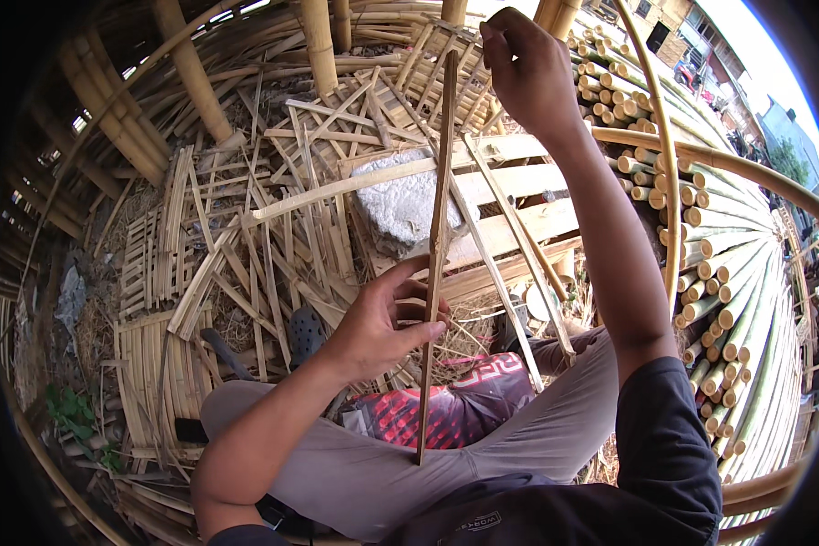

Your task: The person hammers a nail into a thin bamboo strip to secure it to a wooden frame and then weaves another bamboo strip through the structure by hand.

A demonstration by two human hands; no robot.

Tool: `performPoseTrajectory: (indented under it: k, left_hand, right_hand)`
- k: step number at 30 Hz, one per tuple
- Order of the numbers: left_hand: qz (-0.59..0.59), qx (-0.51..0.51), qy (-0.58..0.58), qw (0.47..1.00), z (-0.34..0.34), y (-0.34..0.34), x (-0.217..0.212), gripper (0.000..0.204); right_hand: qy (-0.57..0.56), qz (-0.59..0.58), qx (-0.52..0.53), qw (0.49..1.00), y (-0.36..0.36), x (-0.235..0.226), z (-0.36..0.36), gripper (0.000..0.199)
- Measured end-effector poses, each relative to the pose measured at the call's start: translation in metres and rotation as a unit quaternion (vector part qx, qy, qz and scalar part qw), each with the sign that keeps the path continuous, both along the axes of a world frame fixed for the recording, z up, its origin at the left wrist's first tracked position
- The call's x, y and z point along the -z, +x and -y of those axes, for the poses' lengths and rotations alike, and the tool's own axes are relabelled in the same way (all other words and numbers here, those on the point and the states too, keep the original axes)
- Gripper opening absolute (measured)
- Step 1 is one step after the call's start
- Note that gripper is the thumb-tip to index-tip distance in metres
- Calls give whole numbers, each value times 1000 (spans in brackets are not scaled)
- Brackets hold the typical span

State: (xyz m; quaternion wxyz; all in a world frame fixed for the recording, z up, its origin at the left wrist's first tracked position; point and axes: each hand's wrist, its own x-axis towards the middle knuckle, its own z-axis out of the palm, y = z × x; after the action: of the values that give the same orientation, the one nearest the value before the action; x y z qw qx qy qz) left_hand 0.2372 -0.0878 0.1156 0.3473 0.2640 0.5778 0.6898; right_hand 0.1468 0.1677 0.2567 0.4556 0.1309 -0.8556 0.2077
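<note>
A long, narrow bamboo strip (439, 209) stands nearly upright before me, its lower end at my lap. My left hand (382, 318) curls its thumb and fingers around the strip's lower half. Raised at the top, my right hand (532, 77) is closed, with thumb and forefinger bent together. It is to the right of the strip's upper end, apart from it; whatever it may grip is hidden. Behind the strip rests a rough pale stone block (396, 205) on wooden boards. A red and dark printed cloth (455, 409) lies between my legs.
Loose bamboo strips (291, 209) and slatted pieces (159, 373) litter the ground ahead and left. Cut bamboo poles (728, 309) are stacked at the right, behind a bent pole (669, 164). Upright bamboo posts (318, 45) stand at the back. More strips (519, 246) lean toward my right knee.
</note>
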Motion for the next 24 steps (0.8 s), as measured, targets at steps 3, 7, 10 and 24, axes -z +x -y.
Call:
performPoseTrajectory:
  k: [3,7,10,24]
  left_hand:
    - [-10,-1,-3,1000,0,-1,-1,74]
    - [-23,-4,-6,1000,-1,-2,3,72]
    - [-10,-4,-1,1000,-1,-2,4,71]
    - [2,-3,-12,1000,0,-2,-1,74]
  right_hand:
    - [-13,28,43,999,-9,2,-20,22]
    - [49,42,-28,998,4,13,-21,34]
    - [10,125,-144,982,13,11,-15,27]
    - [59,99,-182,976,16,12,-11,22]
